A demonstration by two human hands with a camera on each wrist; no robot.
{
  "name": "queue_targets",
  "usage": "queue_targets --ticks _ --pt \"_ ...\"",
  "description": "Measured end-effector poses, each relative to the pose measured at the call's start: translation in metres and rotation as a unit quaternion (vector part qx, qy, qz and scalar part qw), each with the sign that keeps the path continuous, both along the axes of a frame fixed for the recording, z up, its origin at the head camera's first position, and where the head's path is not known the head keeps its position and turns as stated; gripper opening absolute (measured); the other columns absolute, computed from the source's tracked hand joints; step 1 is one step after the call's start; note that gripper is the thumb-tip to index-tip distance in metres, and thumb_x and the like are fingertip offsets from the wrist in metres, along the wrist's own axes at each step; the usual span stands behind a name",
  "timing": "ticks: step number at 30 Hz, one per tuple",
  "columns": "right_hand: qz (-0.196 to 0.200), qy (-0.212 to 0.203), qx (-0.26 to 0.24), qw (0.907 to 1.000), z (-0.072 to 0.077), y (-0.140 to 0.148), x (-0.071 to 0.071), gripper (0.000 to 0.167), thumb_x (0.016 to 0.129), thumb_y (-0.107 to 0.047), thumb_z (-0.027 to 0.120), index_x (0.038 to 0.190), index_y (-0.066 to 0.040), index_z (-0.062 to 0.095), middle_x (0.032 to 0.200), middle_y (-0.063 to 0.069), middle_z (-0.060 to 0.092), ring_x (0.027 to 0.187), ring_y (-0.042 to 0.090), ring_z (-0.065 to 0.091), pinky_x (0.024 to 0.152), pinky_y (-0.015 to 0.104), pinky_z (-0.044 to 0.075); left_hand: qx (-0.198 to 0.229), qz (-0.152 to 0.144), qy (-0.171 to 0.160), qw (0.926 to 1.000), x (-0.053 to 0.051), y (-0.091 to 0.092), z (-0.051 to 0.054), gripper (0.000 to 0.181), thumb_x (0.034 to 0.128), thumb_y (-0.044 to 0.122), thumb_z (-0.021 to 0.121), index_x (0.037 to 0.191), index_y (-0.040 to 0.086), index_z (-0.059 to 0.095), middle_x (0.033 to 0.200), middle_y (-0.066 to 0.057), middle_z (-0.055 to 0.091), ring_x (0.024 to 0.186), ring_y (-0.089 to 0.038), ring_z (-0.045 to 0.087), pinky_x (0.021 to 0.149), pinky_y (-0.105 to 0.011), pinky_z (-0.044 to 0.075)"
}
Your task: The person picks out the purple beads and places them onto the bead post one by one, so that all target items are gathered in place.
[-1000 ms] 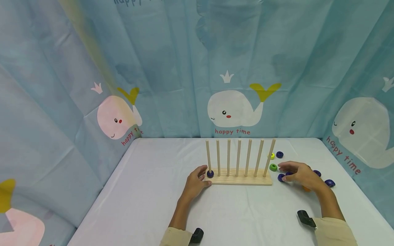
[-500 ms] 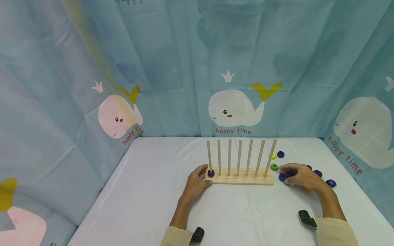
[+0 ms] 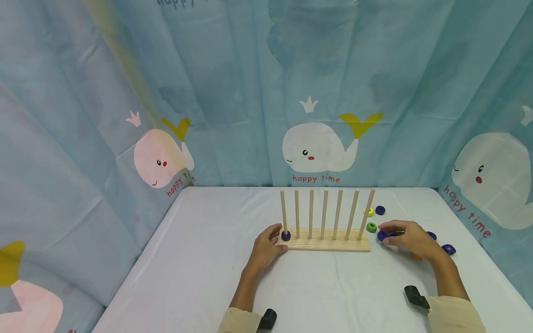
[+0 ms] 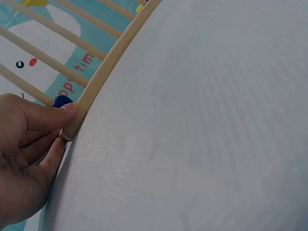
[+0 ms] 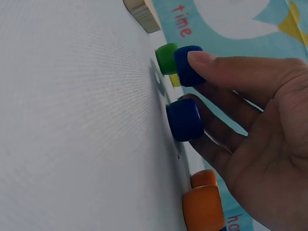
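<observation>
A wooden peg rack (image 3: 329, 245) stands on the white table, with several upright pegs in a row. One dark blue ring bead (image 3: 285, 236) sits at the foot of its leftmost peg. My left hand (image 3: 265, 246) grips the left end of the base, thumb on the front edge and fingers round the end. To the right of the rack, my right hand (image 3: 410, 239) pinches another dark blue ring bead (image 5: 186, 70) between thumb and fingers, just off the cloth. Close beneath those fingers lies one more blue bead (image 5: 185, 120), seen in the right wrist view.
A green bead (image 3: 371, 227), a yellow bead (image 3: 369, 212) and a blue bead (image 3: 380, 210) lie beyond the right hand. Orange beads (image 5: 204, 207) and a blue bead (image 3: 448, 249) lie near its wrist. A whale-printed curtain (image 3: 233, 92) hangs behind the table.
My right hand has closed its thumb and fingers on a blue bead and raised it slightly from the table. The left hand stays on the rack's end.
</observation>
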State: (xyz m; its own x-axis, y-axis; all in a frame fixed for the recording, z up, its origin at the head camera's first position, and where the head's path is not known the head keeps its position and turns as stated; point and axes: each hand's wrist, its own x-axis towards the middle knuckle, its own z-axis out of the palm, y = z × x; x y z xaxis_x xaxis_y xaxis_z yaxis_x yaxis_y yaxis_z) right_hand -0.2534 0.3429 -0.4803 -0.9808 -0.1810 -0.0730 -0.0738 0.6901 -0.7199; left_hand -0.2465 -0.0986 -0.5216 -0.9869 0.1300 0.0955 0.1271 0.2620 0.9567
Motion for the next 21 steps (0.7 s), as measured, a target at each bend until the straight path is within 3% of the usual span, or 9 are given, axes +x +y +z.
queue_targets --ticks 2,4,9,11,17,21 --pt "-0.008 0.005 -0.005 0.9999 0.002 -0.001 0.001 0.05 0.094 -0.019 0.081 0.138 0.0 0.067 0.135 0.027 0.067 0.123 0.047 0.064 0.096 0.053 0.065 0.0 0.001 0.0 1.0 0.0 0.0 0.0 0.07 0.0847 -0.009 0.08 0.149 -0.003 0.055 0.15 -0.024 0.058 0.143 -0.04 0.053 0.119 -0.037 0.049" --pt "-0.019 0.012 -0.009 0.9997 0.004 -0.001 0.002 0.051 0.095 -0.021 0.08 0.139 0.0 0.065 0.136 0.028 0.066 0.123 0.048 0.064 0.095 0.054 0.065 0.0 0.001 -0.001 1.0 0.001 0.0 0.0 0.07 0.0847 -0.009 0.08 0.149 -0.003 0.054 0.15 -0.023 0.058 0.143 -0.04 0.053 0.119 -0.037 0.049" --pt "-0.05 0.023 -0.021 0.9983 0.012 -0.003 0.007 0.058 0.098 -0.032 0.078 0.145 -0.001 0.062 0.138 0.029 0.066 0.128 0.051 0.061 0.102 0.077 0.05 0.001 0.003 -0.005 1.0 0.0 0.0 0.002 0.07 0.0845 -0.009 0.08 0.149 -0.003 0.055 0.15 -0.023 0.058 0.143 -0.04 0.054 0.119 -0.036 0.05" --pt "-0.06 0.024 -0.026 0.9976 0.016 -0.004 0.008 0.062 0.098 -0.037 0.077 0.146 -0.002 0.061 0.138 0.028 0.066 0.128 0.052 0.061 0.101 0.08 0.048 0.0 0.003 -0.004 1.0 0.0 0.001 0.002 0.07 0.0843 -0.009 0.08 0.149 -0.004 0.055 0.15 -0.023 0.058 0.143 -0.04 0.054 0.119 -0.035 0.05" --pt "-0.076 0.049 -0.025 0.9956 0.022 -0.003 0.011 0.062 0.102 -0.044 0.07 0.148 -0.004 0.06 0.137 0.028 0.068 0.127 0.053 0.061 0.09 0.058 0.061 -0.009 0.005 -0.006 0.9999 0.0 0.0 0.002 0.07 0.0848 -0.008 0.08 0.15 -0.003 0.054 0.15 -0.022 0.058 0.143 -0.038 0.054 0.118 -0.032 0.051" --pt "-0.077 0.069 -0.028 0.9943 0.026 -0.004 0.013 0.06 0.103 -0.042 0.068 0.146 -0.001 0.06 0.134 0.029 0.069 0.123 0.054 0.062 0.086 0.059 0.065 -0.019 0.005 -0.004 0.9998 0.001 0.0 0.002 0.07 0.0851 -0.008 0.08 0.15 -0.003 0.054 0.151 -0.022 0.058 0.143 -0.037 0.055 0.117 -0.03 0.051"
